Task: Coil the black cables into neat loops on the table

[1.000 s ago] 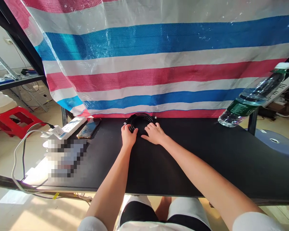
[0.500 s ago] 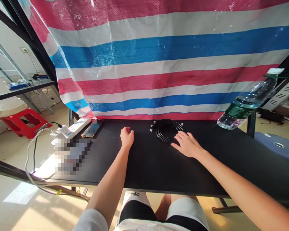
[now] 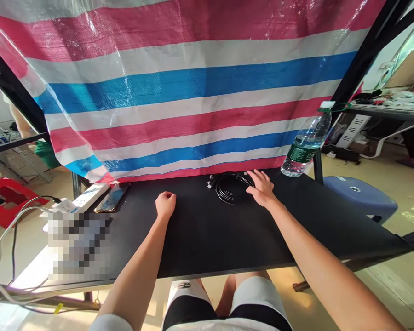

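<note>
A black cable (image 3: 224,197), wound into a round coil, lies on the black table (image 3: 200,239) near its back edge. Small pale connectors (image 3: 209,183) stick out at its left side. At the coil's right side is my right hand (image 3: 261,189), palm down with fingers spread; its thumb reaches the coil's edge and its fingers are by another connector (image 3: 245,173). Whether it touches the cable is unclear. My left hand (image 3: 165,204) rests on the table left of the coil, fingers curled in, with nothing seen in them.
A water bottle (image 3: 301,154) leans at the back right, tied near its cap. On the left lie a phone (image 3: 112,197), a power strip (image 3: 91,195) with plugged-in cords and a blurred-out patch. A striped sheet (image 3: 193,101) hangs behind; a blue stool (image 3: 362,197) stands right.
The view has turned to the right. My right hand has shifted to the coil's far right edge with its fingers more spread. My left hand stays curled on the table.
</note>
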`<state>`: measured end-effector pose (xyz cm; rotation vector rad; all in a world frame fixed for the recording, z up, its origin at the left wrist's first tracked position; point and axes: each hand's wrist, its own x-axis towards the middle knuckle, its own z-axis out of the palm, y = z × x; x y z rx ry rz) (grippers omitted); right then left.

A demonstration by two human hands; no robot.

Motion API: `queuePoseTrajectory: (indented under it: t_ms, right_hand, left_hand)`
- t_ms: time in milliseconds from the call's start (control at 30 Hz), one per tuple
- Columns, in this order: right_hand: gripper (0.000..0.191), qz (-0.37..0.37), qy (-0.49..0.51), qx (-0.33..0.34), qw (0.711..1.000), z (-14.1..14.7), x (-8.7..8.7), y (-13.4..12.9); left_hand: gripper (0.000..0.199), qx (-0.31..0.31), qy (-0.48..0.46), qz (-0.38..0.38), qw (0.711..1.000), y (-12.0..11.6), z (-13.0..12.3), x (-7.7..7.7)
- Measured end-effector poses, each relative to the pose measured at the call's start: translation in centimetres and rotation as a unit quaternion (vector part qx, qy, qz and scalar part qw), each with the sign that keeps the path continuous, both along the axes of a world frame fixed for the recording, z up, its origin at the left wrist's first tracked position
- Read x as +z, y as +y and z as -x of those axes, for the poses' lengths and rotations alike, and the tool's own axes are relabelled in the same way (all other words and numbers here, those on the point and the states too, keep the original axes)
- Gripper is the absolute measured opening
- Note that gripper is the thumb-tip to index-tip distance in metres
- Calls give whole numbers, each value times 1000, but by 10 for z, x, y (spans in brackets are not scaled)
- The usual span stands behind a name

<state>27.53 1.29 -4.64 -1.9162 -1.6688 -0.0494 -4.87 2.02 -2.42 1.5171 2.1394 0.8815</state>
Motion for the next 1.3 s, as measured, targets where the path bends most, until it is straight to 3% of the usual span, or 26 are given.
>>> queuePoseTrajectory:
  t_ms: [100,200,400,567,800,1100,1300]
  right_hand:
    - [45,-77,140,-112,981,0,3,13]
    - [36,-108,226,-173,952,-1,-3,16]
    - [26,-118,283,-175,936,-12,-19,4]
    - [23,-79,315,-178,929,-16,-17,1]
    - [22,-97,199,-116,968,-3,-14,2]
    - [25,-92,86,-82,989,5,-22,4]
    - [22,-63,72,-110,989,11,-21,1]
  left_hand:
    - [17,-27,42,47,998,2,-2,7]
    - [16,-36,56,70,995,8,0,13]
    - [25,-19,66,82,994,20,7,14]
    - [25,-23,84,65,994,14,5,8]
    - [22,-104,168,86,976,3,-4,6]
    - [23,-118,187,100,970,7,-5,3]
    - [22,-121,199,105,967,7,-6,4]
